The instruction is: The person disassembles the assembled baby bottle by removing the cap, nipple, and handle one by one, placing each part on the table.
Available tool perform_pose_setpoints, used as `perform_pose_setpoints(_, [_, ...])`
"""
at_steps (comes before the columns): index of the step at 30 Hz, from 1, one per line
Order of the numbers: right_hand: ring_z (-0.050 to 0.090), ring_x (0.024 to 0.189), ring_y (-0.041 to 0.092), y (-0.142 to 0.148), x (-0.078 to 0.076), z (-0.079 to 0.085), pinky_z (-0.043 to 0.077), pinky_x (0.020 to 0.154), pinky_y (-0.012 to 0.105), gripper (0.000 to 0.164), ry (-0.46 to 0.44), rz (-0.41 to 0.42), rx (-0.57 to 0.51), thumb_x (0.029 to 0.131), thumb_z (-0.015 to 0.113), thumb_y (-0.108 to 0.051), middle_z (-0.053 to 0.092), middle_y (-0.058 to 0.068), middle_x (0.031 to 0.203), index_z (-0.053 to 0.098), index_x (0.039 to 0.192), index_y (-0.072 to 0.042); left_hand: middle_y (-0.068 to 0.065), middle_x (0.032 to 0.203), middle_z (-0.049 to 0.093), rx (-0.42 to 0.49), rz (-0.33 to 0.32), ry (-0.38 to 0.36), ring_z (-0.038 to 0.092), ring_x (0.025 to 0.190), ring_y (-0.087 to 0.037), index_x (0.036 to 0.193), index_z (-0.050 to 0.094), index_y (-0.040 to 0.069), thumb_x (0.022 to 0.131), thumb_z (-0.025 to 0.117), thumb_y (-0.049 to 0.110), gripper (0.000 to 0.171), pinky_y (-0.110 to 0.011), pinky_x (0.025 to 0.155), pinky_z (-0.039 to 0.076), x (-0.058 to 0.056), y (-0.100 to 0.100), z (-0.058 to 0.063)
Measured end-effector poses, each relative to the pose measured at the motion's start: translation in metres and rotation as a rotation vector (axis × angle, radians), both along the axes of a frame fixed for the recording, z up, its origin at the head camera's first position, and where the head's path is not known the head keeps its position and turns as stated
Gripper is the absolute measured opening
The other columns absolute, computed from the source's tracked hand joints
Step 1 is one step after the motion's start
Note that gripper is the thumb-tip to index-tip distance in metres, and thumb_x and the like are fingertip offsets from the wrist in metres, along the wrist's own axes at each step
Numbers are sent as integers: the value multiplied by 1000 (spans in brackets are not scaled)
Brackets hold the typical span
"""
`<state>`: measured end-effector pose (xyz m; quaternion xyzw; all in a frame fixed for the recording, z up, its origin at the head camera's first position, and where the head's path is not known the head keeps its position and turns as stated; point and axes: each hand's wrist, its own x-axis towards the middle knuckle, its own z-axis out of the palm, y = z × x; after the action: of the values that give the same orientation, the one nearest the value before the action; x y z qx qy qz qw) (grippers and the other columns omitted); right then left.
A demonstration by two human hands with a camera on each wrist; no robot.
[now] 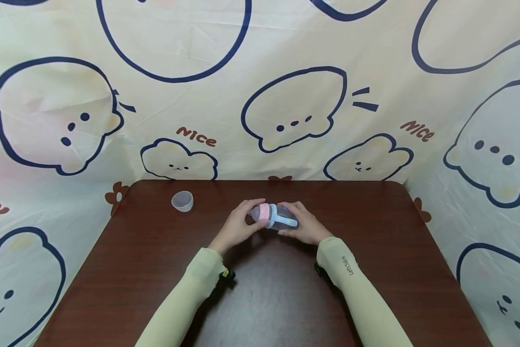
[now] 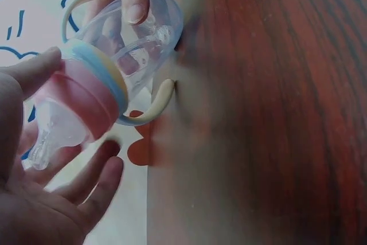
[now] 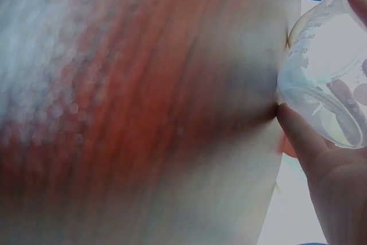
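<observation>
"Cartoon-printed cloth (image 1: 225, 111) hangs along twelve o'clock on my head feed and comes down both sides, around a dark wooden table (image 1: 268, 299). What stands about the work on your end?"

"I have a translucent cup (image 1: 182, 205) at nine o'clock from the feeding bottle (image 1: 283, 217), well apart from either hand. What blocks me most is the forearms: pale green sleeves (image 1: 177, 301) reach in from seven and five, with a dark device (image 1: 228, 274) below the left cuff."

"And the edges?"

"Far edge runs near the hands at twelve. Left edge slants beyond the cup at nine; the right one lies well off at three. I get the longest stretch of wood toward six, between the sleeves, running out of my view."

"Grip?"

"Both hands have the bottle, which lies sideways between them, teat (image 2: 54, 136) toward nine, base just past three. My left hand (image 1: 238, 222) holds the teat end, thumb where the pink collar (image 1: 264, 212) meets the blue ring (image 1: 272, 216); fingers spread beneath the teat on the wrist feed. My right hand (image 1: 305, 224) grips the see-through body. One pale handle (image 2: 163, 101) points down at the wood; whether it touches, I can't tell."
</observation>
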<state>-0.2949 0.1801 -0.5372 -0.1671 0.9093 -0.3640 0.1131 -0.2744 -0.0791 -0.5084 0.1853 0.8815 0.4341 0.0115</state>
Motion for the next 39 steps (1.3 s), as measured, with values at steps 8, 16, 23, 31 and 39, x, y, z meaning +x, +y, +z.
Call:
perform_pose_setpoints(8, [49, 130, 31, 0, 1, -1, 46, 110, 60, 82, 0, -10, 5, 85, 86, -42, 42, 1, 143, 37, 150, -54, 1, 153, 46, 3, -35, 49, 51, 136, -24, 150, 51, 34, 84, 89, 29, 77, -52, 114, 46, 0, -1, 0])
perform_pose_setpoints(16, [50, 128, 32, 0, 1, -1, 47, 109, 60, 83, 14, -6, -2, 85, 87, -40, 43, 2, 139, 37, 150, -53, 2, 142, 55, 3, -32, 11, 55, 123, -21, 148, 53, 32, 87, 86, 25, 69, -46, 106, 53, 0, -1, -2])
perform_pose_setpoints(23, [50, 128, 32, 0, 1, -1, 48, 109, 59, 83, 13, 2, -8, 86, 86, -38, 44, 3, 138, 38, 153, -45, -2, 139, 57, 1, -17, 5, 57, 121, -23, 149, 53, 26, 87, 85, 27, 70, -47, 105, 54, 2, -2, -2])
perform_pose_setpoints(31, [51, 127, 30, -1, 2, -1, 48, 109, 57, 82, 15, -5, -16, 85, 86, -38, 44, 1, 138, 38, 151, -48, -2, 139, 57, -4, -10, -12, 57, 122, -23, 149, 52, 28, 88, 85, 28, 69, -48, 107, 53, 1, -2, -3])
perform_pose_setpoints(39, [51, 127, 30, -1, 2, 0, 48, 110, 57, 82, 11, -23, -10, 85, 87, -39, 44, 0, 138, 38, 150, -51, -2, 139, 57, 1, -8, 19, 57, 123, -23, 149, 52, 25, 88, 85, 27, 69, -47, 108, 52, -1, -5, -3])
